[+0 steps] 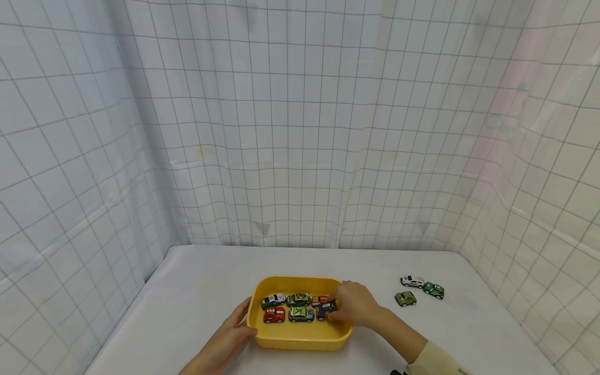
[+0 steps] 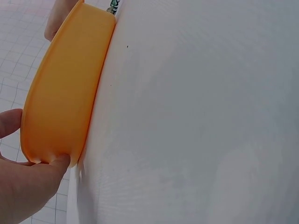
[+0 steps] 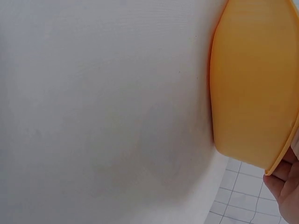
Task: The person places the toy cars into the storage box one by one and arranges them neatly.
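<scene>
A yellow plastic tray [image 1: 300, 344] stands on the white table, holding several small toy cars. My left hand [image 1: 229, 333] grips its left end, the thumb at the near corner; in the left wrist view the fingers [image 2: 60, 161] press its outer wall. Reaching over the right rim, my right hand [image 1: 354, 304] pinches a dark blue toy car [image 1: 324, 311] inside. Partly behind that car is an orange toy car [image 1: 320, 300]. A red toy car [image 1: 274, 314] and a green-patterned toy car [image 1: 301, 314] sit in the near row. The tray wall hides the right fingertips in the right wrist view.
Right of the tray lie a white toy car [image 1: 412, 282], a green toy car [image 1: 433, 290] and an olive camouflage toy car [image 1: 405, 298]. White gridded curtains [image 1: 300, 156] enclose the table [image 1: 201, 281] at the back and both sides.
</scene>
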`<action>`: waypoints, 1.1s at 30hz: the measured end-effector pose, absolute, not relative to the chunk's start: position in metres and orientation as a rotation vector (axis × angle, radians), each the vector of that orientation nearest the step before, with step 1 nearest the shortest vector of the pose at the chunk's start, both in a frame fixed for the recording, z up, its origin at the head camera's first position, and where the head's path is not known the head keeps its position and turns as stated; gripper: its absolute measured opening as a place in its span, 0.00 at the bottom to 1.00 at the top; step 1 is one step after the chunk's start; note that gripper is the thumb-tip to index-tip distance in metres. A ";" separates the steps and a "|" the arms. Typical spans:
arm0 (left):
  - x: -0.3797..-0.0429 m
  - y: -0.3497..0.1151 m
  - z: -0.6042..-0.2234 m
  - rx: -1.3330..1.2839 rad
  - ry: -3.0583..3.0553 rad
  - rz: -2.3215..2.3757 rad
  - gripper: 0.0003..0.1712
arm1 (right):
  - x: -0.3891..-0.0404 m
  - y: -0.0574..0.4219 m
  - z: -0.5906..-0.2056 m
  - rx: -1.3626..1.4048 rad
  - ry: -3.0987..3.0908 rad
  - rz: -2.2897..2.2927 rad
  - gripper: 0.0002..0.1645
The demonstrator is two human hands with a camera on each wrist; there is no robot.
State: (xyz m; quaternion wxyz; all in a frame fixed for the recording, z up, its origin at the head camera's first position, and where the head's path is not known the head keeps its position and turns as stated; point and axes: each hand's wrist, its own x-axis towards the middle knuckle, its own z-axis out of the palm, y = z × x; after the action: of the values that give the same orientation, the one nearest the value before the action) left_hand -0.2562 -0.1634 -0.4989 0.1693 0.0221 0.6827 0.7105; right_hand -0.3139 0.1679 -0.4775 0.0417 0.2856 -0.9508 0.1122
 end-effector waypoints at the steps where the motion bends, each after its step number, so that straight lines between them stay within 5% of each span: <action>1: -0.256 -0.163 -0.499 0.064 1.939 2.020 0.50 | -0.314 0.168 -0.478 0.878 -2.911 0.341 0.20; 33: -0.259 -0.163 -0.499 0.018 1.911 2.015 0.51 | -0.316 0.160 -0.471 1.160 -2.934 0.285 0.13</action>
State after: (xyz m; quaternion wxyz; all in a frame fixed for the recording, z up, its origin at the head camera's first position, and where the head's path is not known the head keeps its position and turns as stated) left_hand -0.2593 -0.1626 -0.4992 0.1813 0.0062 0.6767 0.7136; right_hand -0.3163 0.1600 -0.4712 -0.0133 0.3661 -0.9261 0.0898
